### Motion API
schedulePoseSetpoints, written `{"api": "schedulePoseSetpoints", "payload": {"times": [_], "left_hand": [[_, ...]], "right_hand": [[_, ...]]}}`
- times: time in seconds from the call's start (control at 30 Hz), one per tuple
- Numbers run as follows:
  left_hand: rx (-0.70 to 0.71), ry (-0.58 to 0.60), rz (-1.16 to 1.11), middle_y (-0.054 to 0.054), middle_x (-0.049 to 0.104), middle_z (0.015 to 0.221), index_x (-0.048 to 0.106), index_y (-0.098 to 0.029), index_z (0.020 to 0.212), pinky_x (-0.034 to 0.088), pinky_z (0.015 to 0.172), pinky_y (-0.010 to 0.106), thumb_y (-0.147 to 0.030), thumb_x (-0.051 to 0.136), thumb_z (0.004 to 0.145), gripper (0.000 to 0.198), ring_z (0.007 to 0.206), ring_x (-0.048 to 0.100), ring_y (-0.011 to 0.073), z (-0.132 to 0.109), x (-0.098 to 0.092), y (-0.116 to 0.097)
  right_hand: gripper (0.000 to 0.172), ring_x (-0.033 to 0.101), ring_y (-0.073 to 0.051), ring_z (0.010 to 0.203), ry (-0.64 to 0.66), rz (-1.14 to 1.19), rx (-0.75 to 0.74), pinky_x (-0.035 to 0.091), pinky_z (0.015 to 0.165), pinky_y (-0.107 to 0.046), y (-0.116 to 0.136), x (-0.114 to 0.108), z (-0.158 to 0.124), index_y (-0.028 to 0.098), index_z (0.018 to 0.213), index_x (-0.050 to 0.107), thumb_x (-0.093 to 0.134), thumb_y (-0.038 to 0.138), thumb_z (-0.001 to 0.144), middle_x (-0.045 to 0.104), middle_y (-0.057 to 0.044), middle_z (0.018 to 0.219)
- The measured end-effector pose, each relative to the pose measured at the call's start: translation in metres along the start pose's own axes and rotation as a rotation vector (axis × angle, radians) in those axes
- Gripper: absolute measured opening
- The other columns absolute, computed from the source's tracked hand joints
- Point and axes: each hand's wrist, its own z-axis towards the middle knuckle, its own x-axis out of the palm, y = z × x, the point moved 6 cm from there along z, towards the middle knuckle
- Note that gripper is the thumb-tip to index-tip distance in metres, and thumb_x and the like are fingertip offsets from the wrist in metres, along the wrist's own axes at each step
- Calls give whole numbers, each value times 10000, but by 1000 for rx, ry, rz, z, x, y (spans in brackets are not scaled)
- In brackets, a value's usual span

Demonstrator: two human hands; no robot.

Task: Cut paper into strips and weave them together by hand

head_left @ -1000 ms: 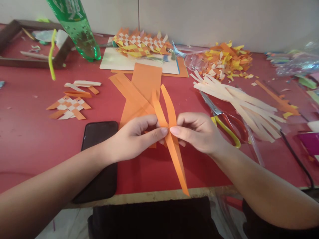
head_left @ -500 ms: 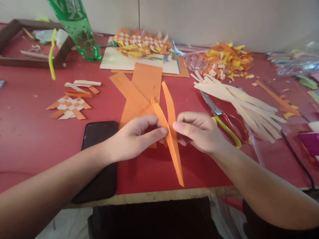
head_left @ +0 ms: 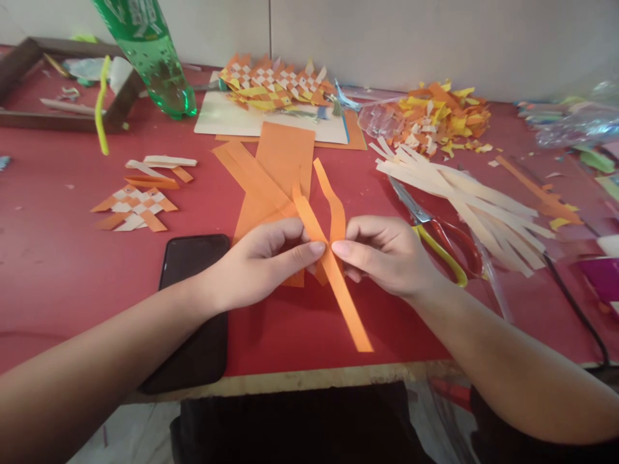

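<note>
Between my two hands are orange paper strips (head_left: 351, 309), crossing near my thumb tips, with one long end slanting down to the right and two ends standing up. My left hand (head_left: 275, 261) pinches them from the left, thumb on top. From the right, my right hand (head_left: 382, 254) pinches the strips close to the crossing, its thumb almost touching the left thumb. The fingers behind the paper are partly hidden. Beneath and beyond my hands lie wider orange paper sheets (head_left: 285, 151) on the red table. A small woven orange and white paper fish (head_left: 136, 207) lies to the left.
A black phone (head_left: 193, 322) lies by my left forearm. Scissors (head_left: 430, 225) and pale paper strips (head_left: 469, 200) are on the right. Behind stand a green bottle (head_left: 155, 64), woven pieces (head_left: 275, 80) and a heap of orange and yellow scraps (head_left: 445, 116). A wooden frame (head_left: 113, 113) is far left.
My thumbs have drawn closer together. The lower strip end has swung to the right and lies flatter, and the right upright strip now bends more sharply.
</note>
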Motion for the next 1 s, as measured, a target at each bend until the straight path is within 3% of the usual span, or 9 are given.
{"api": "schedulePoseSetpoints", "payload": {"times": [0.13,0.47,0.8,1.0], "left_hand": [[-23,79,16,16,595,777,592,-156,783,444,688,266,-374,561,926,263,710,531,124,-2,5,1],[-73,62,73,25,593,762,538,-151,735,463,692,297,-337,556,911,256,701,538,133,-1,4,3],[-65,25,25,7,585,725,589,-145,731,422,648,250,-342,579,907,265,668,522,108,-2,0,4],[-45,93,10,14,642,765,640,-148,778,439,675,247,-350,608,898,237,716,565,119,-2,4,1]], "right_hand": [[251,485,-63,419,-19,19,26,359,410,-194,-2,0,0,161,638,586,725,257,823,575,33,493],[228,458,-70,409,39,-21,35,331,394,-202,-5,1,-3,161,655,581,738,238,801,552,36,482],[262,451,-59,406,-1,-21,-69,330,397,-196,4,2,-1,171,623,552,696,213,837,529,49,471],[246,479,-58,420,-40,17,-59,345,396,-191,4,-1,-2,178,642,576,701,227,847,553,49,496]]}}
